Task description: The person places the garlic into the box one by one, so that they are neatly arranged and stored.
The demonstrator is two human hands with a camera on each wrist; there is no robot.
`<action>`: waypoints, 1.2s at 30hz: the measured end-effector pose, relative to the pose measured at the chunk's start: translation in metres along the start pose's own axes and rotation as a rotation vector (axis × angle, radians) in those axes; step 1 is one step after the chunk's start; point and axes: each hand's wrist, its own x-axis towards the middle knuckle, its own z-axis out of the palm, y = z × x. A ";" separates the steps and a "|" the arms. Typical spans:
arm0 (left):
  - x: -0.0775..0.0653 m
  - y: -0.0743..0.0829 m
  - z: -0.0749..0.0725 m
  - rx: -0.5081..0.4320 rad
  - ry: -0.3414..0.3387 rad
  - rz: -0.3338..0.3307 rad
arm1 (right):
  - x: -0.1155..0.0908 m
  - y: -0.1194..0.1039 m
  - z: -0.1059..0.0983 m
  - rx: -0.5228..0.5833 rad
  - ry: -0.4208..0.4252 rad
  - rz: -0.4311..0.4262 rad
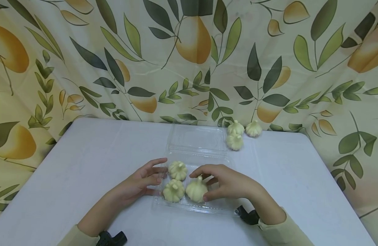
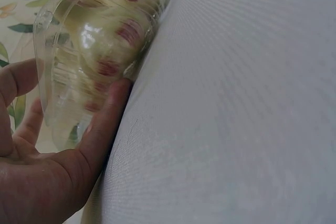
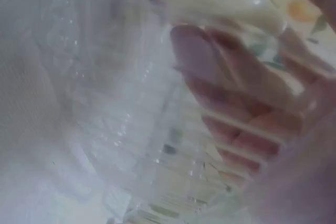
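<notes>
A clear plastic clamshell box [image 1: 213,206] lies on the table with its lid [image 1: 196,138] folded back. Two pale garlic bulbs [image 1: 178,171] sit one behind the other in its left half. Curled over the box, my right hand [image 1: 229,182] has thumb and fingers round a third garlic bulb [image 1: 196,190] beside them. My left hand [image 1: 139,182] rests against the box's left wall, fingers spread and fairly straight. In the left wrist view, reddish patches show on the garlic [image 2: 107,40] through the plastic. The right wrist view is blurred, with fingers [image 3: 236,77] seen behind ribbed plastic.
Three more garlic bulbs [image 1: 235,141] stand at the table's back edge, right of the lid. A white cloth covers the table [image 1: 93,153]. Behind it hangs a curtain [image 1: 164,78] printed with fruit and leaves.
</notes>
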 end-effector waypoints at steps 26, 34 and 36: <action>0.000 0.000 0.000 0.006 -0.005 0.006 | -0.002 -0.001 -0.007 -0.021 0.043 0.017; 0.000 -0.001 -0.001 0.002 -0.013 0.012 | -0.009 0.004 -0.022 -0.044 0.111 -0.018; 0.000 -0.001 -0.001 0.004 -0.013 0.011 | -0.011 0.005 -0.025 -0.046 0.126 -0.017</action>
